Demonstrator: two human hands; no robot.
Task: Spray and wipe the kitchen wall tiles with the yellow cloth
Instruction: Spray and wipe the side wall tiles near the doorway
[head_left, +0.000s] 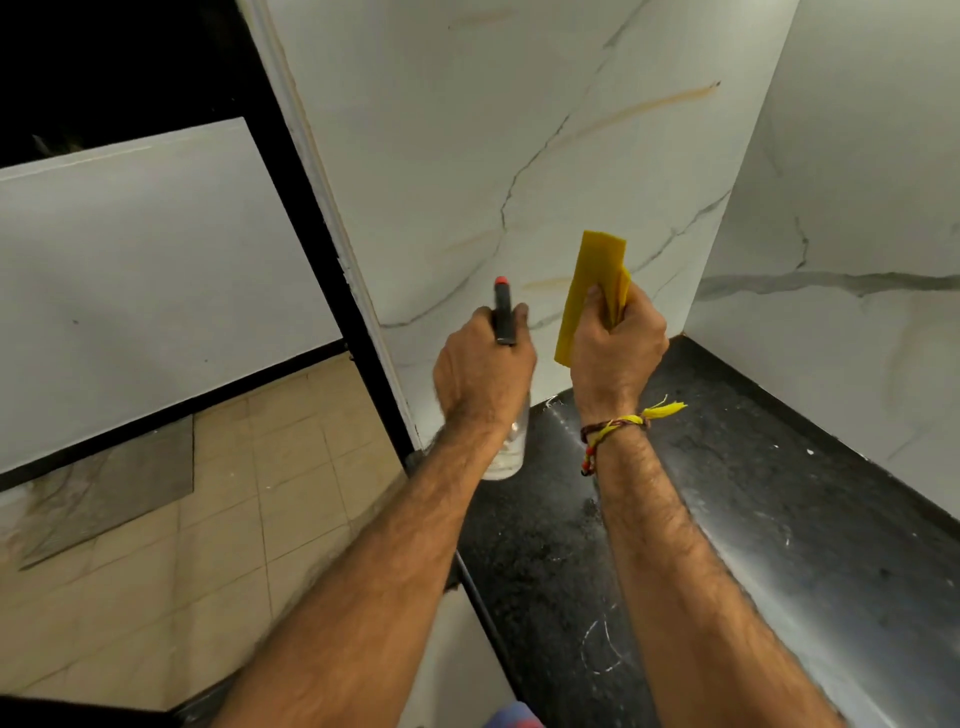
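My left hand (480, 364) grips a clear spray bottle (506, 447) by its black trigger head with a red nozzle tip, which points up toward the white marble-look wall tiles (493, 130). My right hand (618, 345) holds a folded yellow cloth (592, 280) upright, a short way in front of the tiles and not touching them. Faint orange-brown streaks show on the tiles above both hands. The bottle's lower body hangs below my left wrist, over the edge of the counter.
A black speckled stone counter (727, 519) runs below the tiles into a corner with a second tiled wall (857, 260) on the right. A black door frame (322, 249) stands left of the tiles. Beige floor tiles (234, 493) lie at the lower left.
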